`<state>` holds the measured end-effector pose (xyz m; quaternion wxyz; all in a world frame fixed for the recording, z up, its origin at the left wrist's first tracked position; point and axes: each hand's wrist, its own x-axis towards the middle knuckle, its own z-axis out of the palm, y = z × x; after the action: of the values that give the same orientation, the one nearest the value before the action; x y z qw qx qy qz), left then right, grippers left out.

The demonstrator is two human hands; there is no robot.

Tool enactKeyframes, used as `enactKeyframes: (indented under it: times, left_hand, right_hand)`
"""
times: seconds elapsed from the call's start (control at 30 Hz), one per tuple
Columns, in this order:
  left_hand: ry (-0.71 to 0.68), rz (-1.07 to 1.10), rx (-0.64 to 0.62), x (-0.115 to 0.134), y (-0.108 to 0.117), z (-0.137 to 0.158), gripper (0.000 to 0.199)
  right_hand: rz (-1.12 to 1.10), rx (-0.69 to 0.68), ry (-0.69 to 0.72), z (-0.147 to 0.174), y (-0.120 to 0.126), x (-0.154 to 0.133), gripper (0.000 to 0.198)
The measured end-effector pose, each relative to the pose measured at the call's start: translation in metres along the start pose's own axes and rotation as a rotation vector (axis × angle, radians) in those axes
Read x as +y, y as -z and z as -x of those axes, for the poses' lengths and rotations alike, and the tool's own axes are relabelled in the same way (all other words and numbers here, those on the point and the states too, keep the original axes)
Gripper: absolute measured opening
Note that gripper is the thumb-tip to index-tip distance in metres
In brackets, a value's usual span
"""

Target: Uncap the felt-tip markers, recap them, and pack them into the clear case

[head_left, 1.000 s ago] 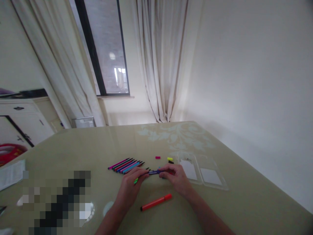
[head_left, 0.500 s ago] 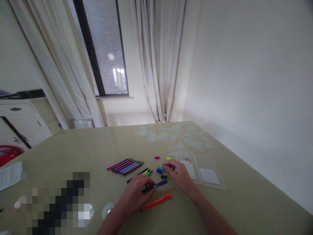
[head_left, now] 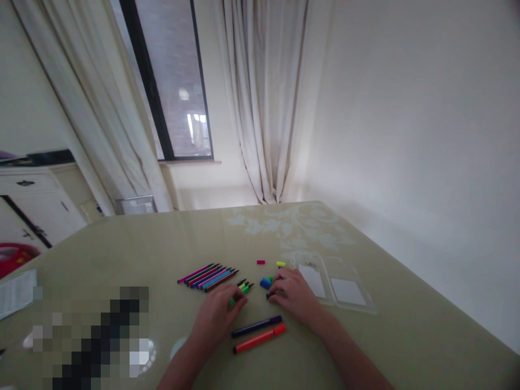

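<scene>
Step in hand, judged: taking up pen & cap; L hand (head_left: 216, 310) curled over slim green plastic pen (head_left: 232, 301), ctr of frame, firm hold can't tell; R hand (head_left: 296, 292) pinches small dark cylindrical cap (head_left: 269, 296), just right of ctr; next move calls for fine fingertip ctrl; slim dark-blue capped pen (head_left: 257, 327), red capped pen (head_left: 260, 340) lower ctr; glossy greenish tabletop (head_left: 134, 244); clear plastic case (head_left: 358, 310), right.

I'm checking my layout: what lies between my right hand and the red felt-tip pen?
In the head view, a dark blue felt-tip pen lies between your right hand and the red felt-tip pen, close beside that pen.
</scene>
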<state>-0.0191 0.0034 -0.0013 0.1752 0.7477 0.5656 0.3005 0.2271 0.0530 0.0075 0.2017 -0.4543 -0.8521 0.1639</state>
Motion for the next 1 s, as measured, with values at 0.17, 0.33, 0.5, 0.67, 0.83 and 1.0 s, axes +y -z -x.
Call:
enactKeyframes:
  times: [0.17, 0.33, 0.5, 0.67, 0.83, 1.0]
  left_hand:
    - [0.069, -0.107, 0.046, -0.013, 0.009, -0.003, 0.01]
    - [0.058, -0.147, 0.007, -0.016, 0.006, -0.001, 0.007]
    - [0.04, -0.171, 0.021, -0.014, 0.003, -0.002, 0.011]
    - [0.056, -0.225, 0.159, -0.033, 0.014, -0.007, 0.027]
    - [0.26, -0.423, 0.338, -0.075, 0.034, -0.007, 0.036]
    - [0.318, -0.436, 0.292, -0.089, 0.038, -0.005, 0.04]
  right_hand:
    - [-0.068, -0.007, 0.016, 0.0, 0.001, 0.0, 0.005]
    - [-0.226, 0.055, 0.039, 0.001, 0.003, -0.004, 0.005]
    - [-0.229, 0.071, 0.0, 0.0, 0.001, -0.003, 0.008]
    - [-0.226, 0.077, -0.036, 0.001, 0.0, -0.003, 0.007]
    - [-0.25, 0.085, -0.051, 0.001, -0.001, -0.006, 0.006]
    - [-0.267, 0.08, -0.052, 0.0, -0.006, -0.007, 0.009]
